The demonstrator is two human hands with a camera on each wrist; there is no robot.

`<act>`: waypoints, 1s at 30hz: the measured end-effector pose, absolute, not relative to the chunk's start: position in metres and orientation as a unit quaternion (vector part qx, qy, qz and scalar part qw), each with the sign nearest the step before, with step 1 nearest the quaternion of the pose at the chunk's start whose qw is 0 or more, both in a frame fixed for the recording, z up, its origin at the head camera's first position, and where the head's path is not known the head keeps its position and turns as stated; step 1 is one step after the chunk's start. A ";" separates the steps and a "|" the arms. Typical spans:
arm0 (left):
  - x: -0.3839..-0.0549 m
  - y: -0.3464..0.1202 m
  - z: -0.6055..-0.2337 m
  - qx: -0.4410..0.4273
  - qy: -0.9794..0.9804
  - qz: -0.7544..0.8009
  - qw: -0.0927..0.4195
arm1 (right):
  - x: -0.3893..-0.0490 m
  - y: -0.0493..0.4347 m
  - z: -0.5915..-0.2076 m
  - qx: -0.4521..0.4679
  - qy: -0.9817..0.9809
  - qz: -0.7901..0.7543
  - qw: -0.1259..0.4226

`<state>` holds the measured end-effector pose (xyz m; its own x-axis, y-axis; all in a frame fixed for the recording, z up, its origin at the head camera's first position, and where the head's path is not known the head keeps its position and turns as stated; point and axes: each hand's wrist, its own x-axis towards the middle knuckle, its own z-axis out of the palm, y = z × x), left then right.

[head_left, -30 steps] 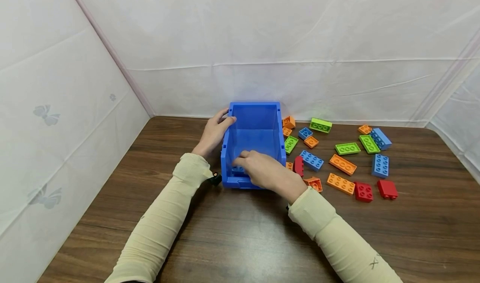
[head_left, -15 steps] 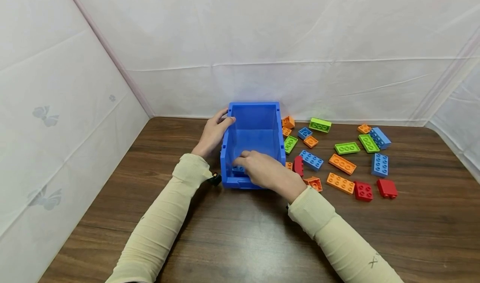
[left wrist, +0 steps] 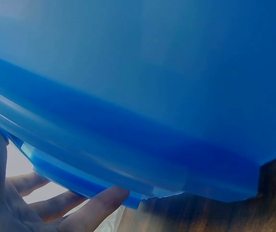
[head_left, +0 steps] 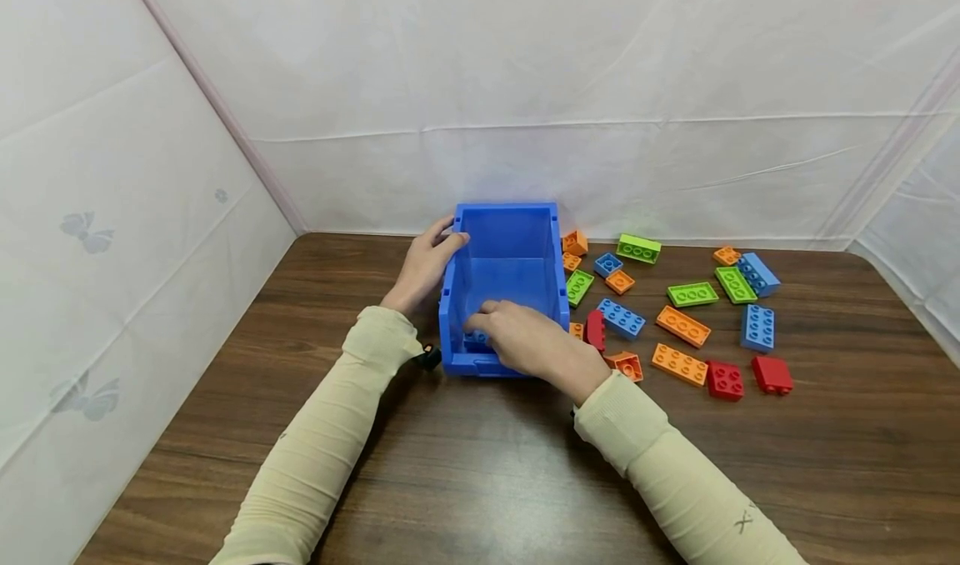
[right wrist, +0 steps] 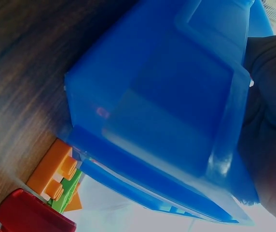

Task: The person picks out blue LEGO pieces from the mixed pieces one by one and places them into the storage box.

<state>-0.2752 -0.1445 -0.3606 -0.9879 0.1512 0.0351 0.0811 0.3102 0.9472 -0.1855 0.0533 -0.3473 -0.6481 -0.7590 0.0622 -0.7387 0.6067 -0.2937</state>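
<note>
A blue plastic bin (head_left: pixel 501 280) stands on the table against the back wall. My left hand (head_left: pixel 424 270) grips its left side, thumb over the rim and fingers along the outside; in the left wrist view the fingers (left wrist: pixel 99 209) lie under the bin's lip. Over the front edge, my right hand (head_left: pixel 528 340) reaches into the bin. Its curled fingers pinch a blue studded brick (head_left: pixel 477 340) near the bin's front left corner; the fingertips are partly hidden. The bin's wall fills most of the right wrist view, with the hand (right wrist: pixel 273 111) at the right edge.
Several loose bricks lie on the table right of the bin, including a blue brick (head_left: pixel 621 318), an orange plate (head_left: pixel 679 363), a green brick (head_left: pixel 639 248) and a red brick (head_left: pixel 772 375). White sheeting (head_left: pixel 480 90) rises behind the table and along its left side.
Both hands and the bin keep their places. The whole view shifts very slightly with the head; the loose bricks lie as before.
</note>
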 end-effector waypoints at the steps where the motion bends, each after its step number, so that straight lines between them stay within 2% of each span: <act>1: -0.275 -0.144 -0.360 0.073 0.809 0.583 0.030 | -0.186 0.053 -0.347 -0.418 0.896 -0.148 0.034; 30: -0.274 -0.144 -0.360 0.068 0.814 0.576 0.027 | -0.186 0.052 -0.349 -0.413 0.898 -0.145 0.051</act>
